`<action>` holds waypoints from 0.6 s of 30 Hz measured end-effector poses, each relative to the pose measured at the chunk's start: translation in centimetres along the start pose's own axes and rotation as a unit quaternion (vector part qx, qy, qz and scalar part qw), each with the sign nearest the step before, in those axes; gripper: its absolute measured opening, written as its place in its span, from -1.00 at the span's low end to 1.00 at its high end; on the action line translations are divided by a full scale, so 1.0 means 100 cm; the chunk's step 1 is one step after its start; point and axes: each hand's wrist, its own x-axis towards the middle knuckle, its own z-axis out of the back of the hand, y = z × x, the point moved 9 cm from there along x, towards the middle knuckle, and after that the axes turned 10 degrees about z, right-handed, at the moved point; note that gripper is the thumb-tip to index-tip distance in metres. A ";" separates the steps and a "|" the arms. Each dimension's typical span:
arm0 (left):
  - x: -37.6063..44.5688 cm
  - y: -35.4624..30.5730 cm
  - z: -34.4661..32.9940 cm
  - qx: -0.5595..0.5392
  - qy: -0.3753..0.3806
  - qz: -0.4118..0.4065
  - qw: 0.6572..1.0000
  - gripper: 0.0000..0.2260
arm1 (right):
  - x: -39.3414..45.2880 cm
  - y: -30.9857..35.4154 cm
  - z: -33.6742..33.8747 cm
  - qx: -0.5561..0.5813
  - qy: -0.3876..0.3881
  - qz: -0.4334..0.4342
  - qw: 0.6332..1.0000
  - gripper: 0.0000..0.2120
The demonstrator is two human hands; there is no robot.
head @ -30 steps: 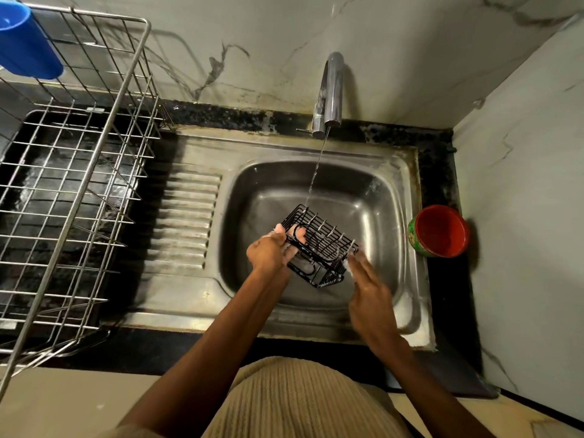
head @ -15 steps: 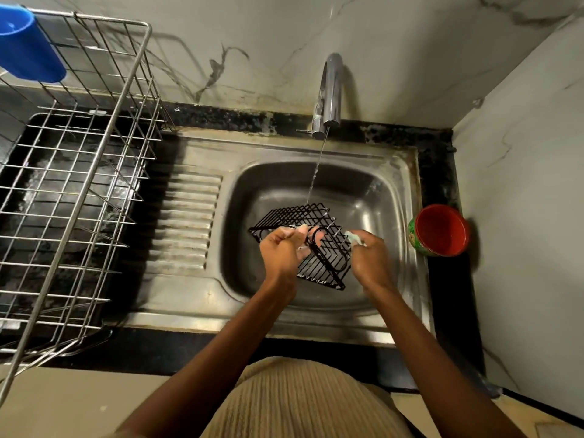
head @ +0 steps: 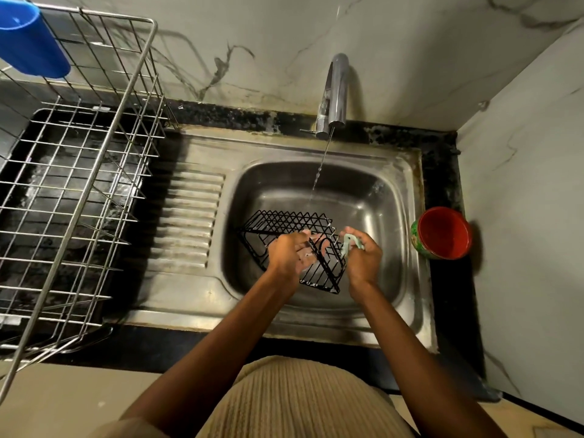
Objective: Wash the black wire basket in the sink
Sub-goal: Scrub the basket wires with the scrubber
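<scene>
A black wire basket (head: 294, 245) is held tipped on edge above the middle of a steel sink (head: 407, 254), just near of a thin stream from the tap (head: 335, 93). It looks light and rigid, a small open box of thin dark bars, wet and probably slippery, best gripped by a rim wire. The left hand (head: 289, 256) curls around its near side wires. The right hand (head: 363, 259) pinches what seems to be a pale green scrub pad (head: 349, 245) against the basket's right end. A red cup (head: 442, 233) stands on the worktop at right.
</scene>
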 end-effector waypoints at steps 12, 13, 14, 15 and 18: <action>0.000 0.008 -0.010 0.088 0.053 -0.009 0.995 -0.76 | -0.048 0.072 -0.059 -0.262 0.301 0.398 0.826 -0.60; 0.001 0.006 -0.010 0.081 0.058 -0.014 0.995 -0.77 | -0.044 0.074 -0.059 -0.268 0.293 0.400 0.826 -0.59; 0.003 0.002 -0.009 0.078 0.057 -0.021 0.995 -0.77 | -0.043 0.076 -0.060 -0.264 0.286 0.395 0.832 -0.59; 0.005 -0.001 -0.008 0.080 0.057 -0.027 0.995 -0.77 | -0.045 0.079 -0.063 -0.249 0.285 0.383 0.843 -0.58; 0.008 -0.006 -0.002 0.077 0.063 -0.033 0.995 -0.74 | -0.054 0.086 -0.069 -0.219 0.290 0.383 0.849 -0.58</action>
